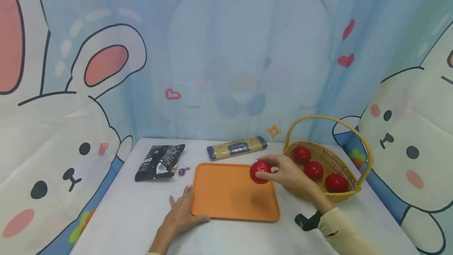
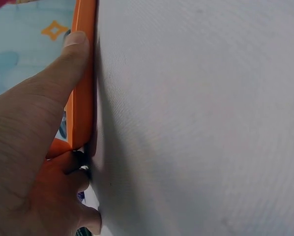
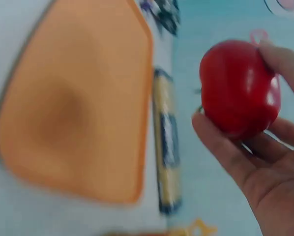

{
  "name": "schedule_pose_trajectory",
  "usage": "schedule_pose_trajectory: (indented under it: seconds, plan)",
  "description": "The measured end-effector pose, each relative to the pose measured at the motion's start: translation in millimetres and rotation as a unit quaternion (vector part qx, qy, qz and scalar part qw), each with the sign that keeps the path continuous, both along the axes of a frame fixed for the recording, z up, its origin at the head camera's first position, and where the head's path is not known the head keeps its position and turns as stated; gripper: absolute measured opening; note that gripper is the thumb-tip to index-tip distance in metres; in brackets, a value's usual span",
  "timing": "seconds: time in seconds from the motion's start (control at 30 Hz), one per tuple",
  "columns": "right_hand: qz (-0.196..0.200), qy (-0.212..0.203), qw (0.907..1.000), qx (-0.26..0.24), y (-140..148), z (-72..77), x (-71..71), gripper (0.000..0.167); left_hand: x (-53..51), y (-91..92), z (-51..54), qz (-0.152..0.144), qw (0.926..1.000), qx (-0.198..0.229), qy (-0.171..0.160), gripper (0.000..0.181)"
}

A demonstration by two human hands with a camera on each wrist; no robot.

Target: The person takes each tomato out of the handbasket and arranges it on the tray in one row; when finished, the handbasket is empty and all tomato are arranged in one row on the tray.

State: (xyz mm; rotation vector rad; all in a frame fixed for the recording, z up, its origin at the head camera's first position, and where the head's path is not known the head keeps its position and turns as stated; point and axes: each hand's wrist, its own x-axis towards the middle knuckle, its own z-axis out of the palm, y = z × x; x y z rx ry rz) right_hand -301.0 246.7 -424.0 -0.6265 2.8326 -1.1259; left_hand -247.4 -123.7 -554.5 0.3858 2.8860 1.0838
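A shiny red apple-like fruit (image 1: 260,172) (image 3: 239,88) is pinched between the thumb and fingers of my right hand (image 1: 288,172) (image 3: 270,162), held above the right part of the orange tray (image 1: 230,194) (image 3: 73,98). A shadow falls on the tray below it. My left hand (image 1: 180,213) (image 2: 44,142) rests at the tray's lower left corner, its fingers spread along the left side and its thumb against the front edge (image 2: 82,108). The wicker basket (image 1: 334,160) at the right holds several similar red fruits (image 1: 313,170).
Behind the tray lies a yellow and dark-blue packet (image 1: 237,148) (image 3: 168,140). A black snack bag (image 1: 159,162) and a small wrapped lollipop (image 1: 182,171) are at the back left. The basket's tall handle (image 1: 368,148) arches beside the right arm.
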Motion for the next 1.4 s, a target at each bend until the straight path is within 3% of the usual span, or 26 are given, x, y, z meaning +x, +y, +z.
schedule_pose_trajectory:
  seconds: [0.2,0.33,0.6,0.97,1.2,1.4]
  plan:
    - [0.009,-0.001,0.9999,-0.014,-57,-30.8,-8.2,0.05,2.2,2.4,2.4,0.007,1.0,0.002,-0.001,0.123]
    - [0.004,-0.018,0.9994,-0.027,-87,-52.5,-13.4,0.056,2.1,3.5,2.1,0.013,0.9998,0.002,-0.012,0.122]
    - [0.005,-0.038,0.9985,-0.04,-124,-84.7,-23.4,0.056,2.9,3.6,-0.1,0.003,1.0,0.004,0.006,0.119]
    - [0.05,-0.03,0.9965,-0.06,-144,-99.6,-29.9,0.052,1.4,0.8,-1.4,0.013,0.9999,-0.001,-0.002,0.12]
    - [0.014,-0.059,0.9963,-0.061,-151,-101.5,-30.5,0.063,1.2,1.5,0.4,0.016,0.9997,-0.001,-0.02,0.12]
    - [0.005,-0.05,0.9975,-0.051,-158,-97.8,-29.9,0.061,0.3,2.2,1.4,0.02,0.9995,-0.003,-0.025,0.121]
